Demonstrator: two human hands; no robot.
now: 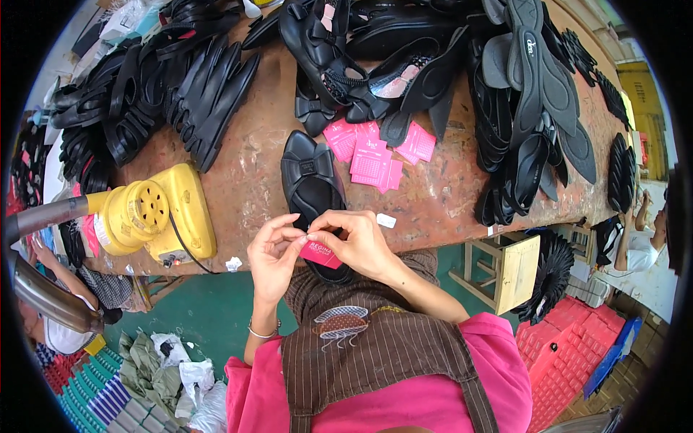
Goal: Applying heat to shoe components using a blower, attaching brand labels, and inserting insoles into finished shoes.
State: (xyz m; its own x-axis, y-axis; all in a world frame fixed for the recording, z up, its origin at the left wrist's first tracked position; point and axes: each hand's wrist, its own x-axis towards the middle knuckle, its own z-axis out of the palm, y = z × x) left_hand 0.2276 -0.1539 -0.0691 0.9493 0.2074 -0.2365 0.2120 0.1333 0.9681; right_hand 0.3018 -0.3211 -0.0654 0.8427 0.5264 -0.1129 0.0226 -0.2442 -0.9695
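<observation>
A black flat shoe (309, 169) with a bow on its toe lies at the table's near edge, its heel end toward me. Above that heel end, both my hands meet at a small pink tag (321, 255). My right hand (357, 242) pinches the tag's upper part between thumb and forefinger. Fingertips of my left hand (273, 254) are pressed together at the tag's upper left corner, where a tiny whitish bit shows; the other left fingers are raised. Beyond the shoe lies a loose pile of pink cards (370, 164).
Black shoes (206, 101) crowd the table's left; more bow shoes (325, 58) lie at the back. Grey insoles (530, 65) rest over shoes at right. A yellow blower machine (184, 209) stands front left. Below the table's right edge are a wooden stool (516, 274) and red boxes (577, 353).
</observation>
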